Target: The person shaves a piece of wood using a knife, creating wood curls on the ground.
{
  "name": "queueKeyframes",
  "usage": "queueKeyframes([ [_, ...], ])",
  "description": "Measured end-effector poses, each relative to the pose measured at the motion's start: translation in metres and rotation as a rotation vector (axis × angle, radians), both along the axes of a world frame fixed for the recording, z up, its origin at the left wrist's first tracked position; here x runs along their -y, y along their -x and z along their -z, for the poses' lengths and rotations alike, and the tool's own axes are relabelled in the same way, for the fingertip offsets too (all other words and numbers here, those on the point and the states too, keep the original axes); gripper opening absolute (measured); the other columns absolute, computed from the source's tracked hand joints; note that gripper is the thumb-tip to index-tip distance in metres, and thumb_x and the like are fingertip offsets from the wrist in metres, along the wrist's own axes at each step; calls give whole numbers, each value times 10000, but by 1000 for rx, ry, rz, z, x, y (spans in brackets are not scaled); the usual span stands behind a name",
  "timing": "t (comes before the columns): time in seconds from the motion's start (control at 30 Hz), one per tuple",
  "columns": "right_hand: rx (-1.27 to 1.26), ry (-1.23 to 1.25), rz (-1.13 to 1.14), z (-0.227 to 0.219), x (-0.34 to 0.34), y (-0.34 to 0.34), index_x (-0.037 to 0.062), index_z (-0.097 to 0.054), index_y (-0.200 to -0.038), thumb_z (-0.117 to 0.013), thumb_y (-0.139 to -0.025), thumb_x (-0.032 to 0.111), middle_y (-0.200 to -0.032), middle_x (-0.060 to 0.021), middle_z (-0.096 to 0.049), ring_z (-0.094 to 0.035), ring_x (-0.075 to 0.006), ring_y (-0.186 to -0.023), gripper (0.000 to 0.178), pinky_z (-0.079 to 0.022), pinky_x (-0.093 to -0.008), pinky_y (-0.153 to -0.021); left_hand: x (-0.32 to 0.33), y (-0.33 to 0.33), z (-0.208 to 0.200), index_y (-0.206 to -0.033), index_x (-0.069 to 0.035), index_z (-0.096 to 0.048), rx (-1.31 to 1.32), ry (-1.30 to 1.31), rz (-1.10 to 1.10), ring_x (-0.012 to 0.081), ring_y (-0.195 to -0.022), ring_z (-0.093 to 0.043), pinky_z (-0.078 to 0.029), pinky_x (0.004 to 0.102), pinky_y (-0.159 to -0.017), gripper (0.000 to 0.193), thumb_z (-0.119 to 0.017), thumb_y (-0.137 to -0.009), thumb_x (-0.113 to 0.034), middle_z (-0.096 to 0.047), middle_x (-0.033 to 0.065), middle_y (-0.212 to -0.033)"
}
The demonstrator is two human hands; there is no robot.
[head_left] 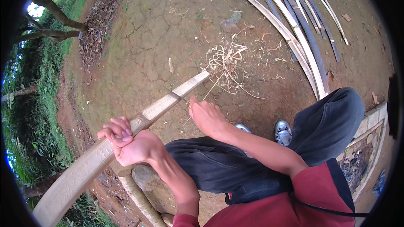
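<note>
Long, pale, flat bamboo strip [158, 106]: slanting above the cracked brown ground [143, 54], running from its lower left corner toward its middle.
Left hand [136, 146]: bending fingers across the strip; not showing whether the grip is wrapping fully around.
Right hand [206, 115]: pinching a narrow, dark-bladed knife [179, 97], resting crosswise on the strip.
Blade control: probably needing a shallow angle, even pressure, extra care near the ridged node.
Curly, straw-coloured, ribbon-thin shavings [227, 65]: tangling beyond the strip's tip.
Slender charcoal and cream strips [296, 29]: bowing lengthwise near the ground's upper right corner.
</note>
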State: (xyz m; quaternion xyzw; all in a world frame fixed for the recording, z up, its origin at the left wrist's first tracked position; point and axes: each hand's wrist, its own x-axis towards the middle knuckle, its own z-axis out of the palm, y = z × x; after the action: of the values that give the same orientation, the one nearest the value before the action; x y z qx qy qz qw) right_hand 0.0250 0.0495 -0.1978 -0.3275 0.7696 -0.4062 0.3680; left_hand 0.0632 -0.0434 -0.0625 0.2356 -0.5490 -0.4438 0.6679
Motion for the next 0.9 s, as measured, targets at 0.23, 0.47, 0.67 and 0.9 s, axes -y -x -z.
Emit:
queueKeyframes([
  [0.23, -17, 2, -131, -56, 1, 0, -88, -512, -1012, -442, -919, 80, -781, -248, -654, -675, -370, -765, 205, -561, -433, -655, 6, -12, -5, -698, -87, -348, -30, -33, -15, 117, -503, -268, -260, 248, -509, 156, -378, -591, 23, -254, -6, -571],
  [0.47, -56, -166, -143, 46, -2, 38, -100, -608, -955, -479, -852, 28, -816, -250, -654, -677, -363, -790, 209, -560, -422, -673, 8, -13, 8, -683, -94, -358, -26, 160, 227, 106, -497, -271, -243, 244, -484, 114, -377, -650, 13, -275, -20, -566],
  [0.67, 109, 13, -98, -26, -15, 23, -143, -510, -985, -444, -911, 102, -662, -256, -606, -645, -406, -692, 265, -522, -456, -617, -10, 11, -8, -717, -82, -367, 53, 100, 17, 115, -508, -288, -272, 259, -545, 175, -382, -601, 49, -272, 3, -578],
  [0.9, 19, 160, -124, -40, -18, 11, -77, -451, -974, -406, -960, 153, -549, -214, -560, -593, -418, -551, 235, -472, -497, -539, 2, 0, 0, -709, -75, -361, -28, 28, 155, 117, -516, -262, -253, 261, -538, 216, -400, -535, 48, -262, 2, -593],
])
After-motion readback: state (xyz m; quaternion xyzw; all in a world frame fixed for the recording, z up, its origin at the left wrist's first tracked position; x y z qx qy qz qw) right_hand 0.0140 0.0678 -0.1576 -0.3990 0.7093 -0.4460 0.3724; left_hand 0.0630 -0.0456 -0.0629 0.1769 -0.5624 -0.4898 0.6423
